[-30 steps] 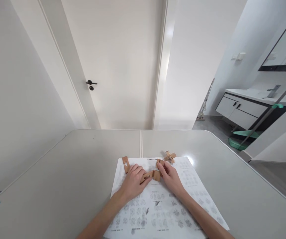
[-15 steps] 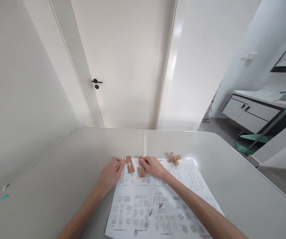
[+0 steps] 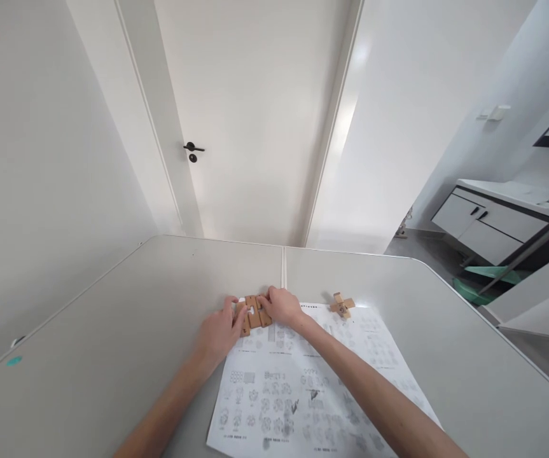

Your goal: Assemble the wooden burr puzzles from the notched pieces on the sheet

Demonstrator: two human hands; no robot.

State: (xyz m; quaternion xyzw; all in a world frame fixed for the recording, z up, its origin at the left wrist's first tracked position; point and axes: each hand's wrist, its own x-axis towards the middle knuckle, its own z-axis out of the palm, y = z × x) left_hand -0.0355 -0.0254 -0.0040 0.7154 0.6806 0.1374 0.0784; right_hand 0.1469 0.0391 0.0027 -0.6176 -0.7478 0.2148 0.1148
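Observation:
Flat wooden puzzle pieces lie side by side at the top left of the printed paper sheet (image 3: 274, 375). My left hand (image 3: 219, 327) has its fingers closed on the left wooden puzzle piece (image 3: 245, 329). The middle wooden puzzle piece (image 3: 254, 318), with a small cut-out, sits between both hands. From the right, my right hand (image 3: 284, 308) pinches the right wooden puzzle piece (image 3: 265, 317), partly covering it. Whether the pieces interlock I cannot tell.
An assembled cross-shaped wooden piece (image 3: 341, 306) rests at the paper's top edge, right of my hands. Everything is on a light grey table (image 3: 198, 273) with a seam down its far middle. Beyond it stand a white door (image 3: 250, 127) and a washbasin cabinet (image 3: 488, 216).
My right hand has moved left with its puzzle piece, up against the middle one. My left hand has brought its piece to the middle one's left side. The view has shifted slightly.

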